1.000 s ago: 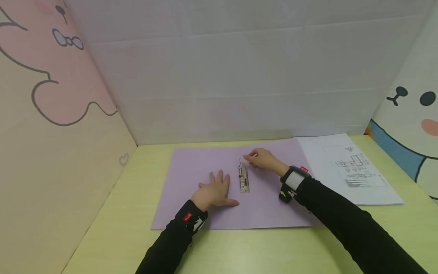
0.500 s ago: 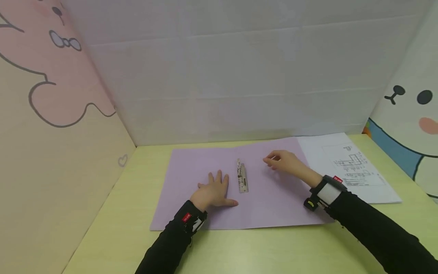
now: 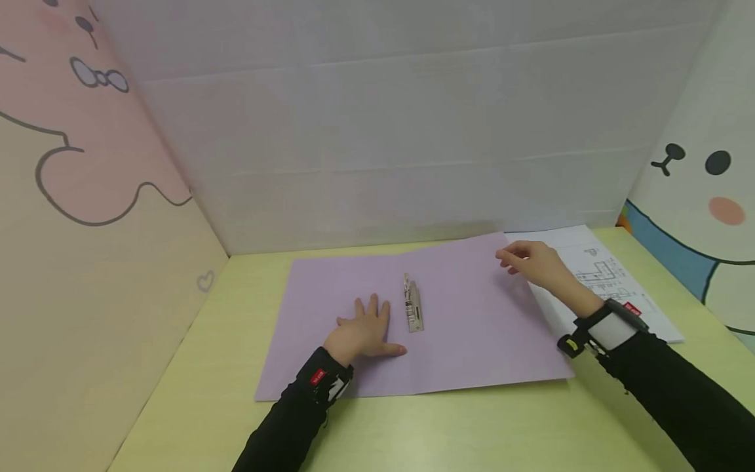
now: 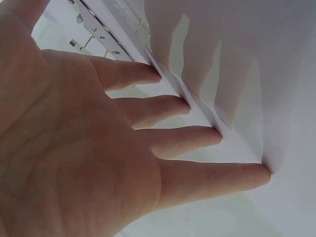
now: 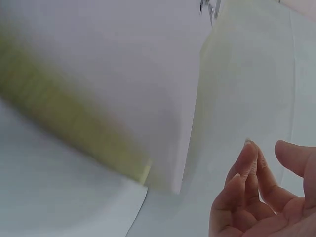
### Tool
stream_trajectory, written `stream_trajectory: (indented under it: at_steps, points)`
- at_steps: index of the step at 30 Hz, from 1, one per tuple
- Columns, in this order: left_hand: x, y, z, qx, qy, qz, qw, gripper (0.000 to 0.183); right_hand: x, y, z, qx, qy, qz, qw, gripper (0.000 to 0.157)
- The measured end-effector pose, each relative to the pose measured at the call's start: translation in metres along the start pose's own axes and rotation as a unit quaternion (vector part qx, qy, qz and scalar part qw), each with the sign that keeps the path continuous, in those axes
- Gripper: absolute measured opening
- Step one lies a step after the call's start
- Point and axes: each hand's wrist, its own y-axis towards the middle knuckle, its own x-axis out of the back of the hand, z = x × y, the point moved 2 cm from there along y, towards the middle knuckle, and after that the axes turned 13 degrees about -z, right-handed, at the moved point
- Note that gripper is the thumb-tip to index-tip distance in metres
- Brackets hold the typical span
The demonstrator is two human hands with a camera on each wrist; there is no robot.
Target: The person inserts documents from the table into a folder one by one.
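Observation:
A lilac paper folder [image 3: 472, 321] lies spread open, with a metal file clip [image 3: 413, 305] along its middle fold. My left hand [image 3: 360, 335] rests palm down on the left cover, its fingers spread and straight. Seen close in the left wrist view, those fingertips [image 4: 210, 136] press on the folder beside the clip [image 4: 94, 29]. Over the folder's right edge my right hand [image 3: 538, 265] hovers with loosely bent fingers. In the right wrist view the right thumb [image 5: 296, 158] stands apart from the fingers, with nothing between them.
White sheets [image 3: 569, 246] printed with a technical drawing lie at the right, partly under the folder's edge and behind the right arm. A white sheet wall [image 3: 354, 196] closes off the back of the pale yellow table [image 3: 460, 432]. Cartoon-printed side panels [image 3: 118, 295] flank it.
My right hand has moved from beside the clip rightward to the folder's right edge. My left hand has stayed in place. The head view has shifted slightly.

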Motion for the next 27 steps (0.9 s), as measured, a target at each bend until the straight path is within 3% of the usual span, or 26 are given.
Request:
stream_trajectory:
  at_steps: [6, 14, 20, 27]
  points:
    - [0.001, 0.000, 0.000, -0.001, -0.003, -0.004, 1.0000, 0.106, 0.021, -0.001, -0.035, -0.018, -0.029, -0.027, 0.999, 0.053]
    - [0.001, -0.001, -0.001, -0.003, -0.004, -0.006, 1.0000, 0.105, 0.041, -0.008, -0.084, -0.025, -0.098, -0.012, 0.995, 0.062]
    - [-0.001, -0.001, -0.001, -0.003, -0.002, -0.003, 1.0000, 0.105, 0.061, -0.016, -0.118, -0.079, -0.158, 0.014, 0.984, 0.063]
    - [0.004, -0.004, -0.002, -0.001, -0.004, -0.003, 1.0000, 0.105, 0.075, -0.028, -0.146, -0.127, -0.180, 0.019, 0.975, 0.068]
